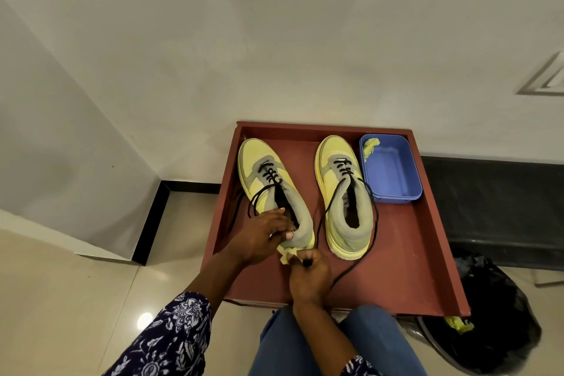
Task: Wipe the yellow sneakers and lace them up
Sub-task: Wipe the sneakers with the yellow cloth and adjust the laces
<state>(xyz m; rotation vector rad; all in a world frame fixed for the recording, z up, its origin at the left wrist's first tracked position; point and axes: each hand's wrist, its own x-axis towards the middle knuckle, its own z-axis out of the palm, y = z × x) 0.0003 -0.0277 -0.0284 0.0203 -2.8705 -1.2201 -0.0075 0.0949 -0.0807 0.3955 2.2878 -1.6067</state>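
I was on the wiping step, working at the heel of the left sneaker (271, 183), which lay on the red tray (406, 253) with its mate, the right sneaker (343, 192), just beside it. My left hand (262, 238) gripped the grey collar at the heel to steady the shoe, fingers curled round it. My right hand (309, 276) was bunched on a small yellow cloth (287, 255) pressed against the back of that heel, and looked to have a black lace (345, 273) caught in the same fist. Both shoes' laces trailed loose, only partly threaded. A blue tub (393, 174) sat in the tray's far corner. Next, I judged, came freeing that lace, finishing the heel, then wiping the other shoe before any lacing.
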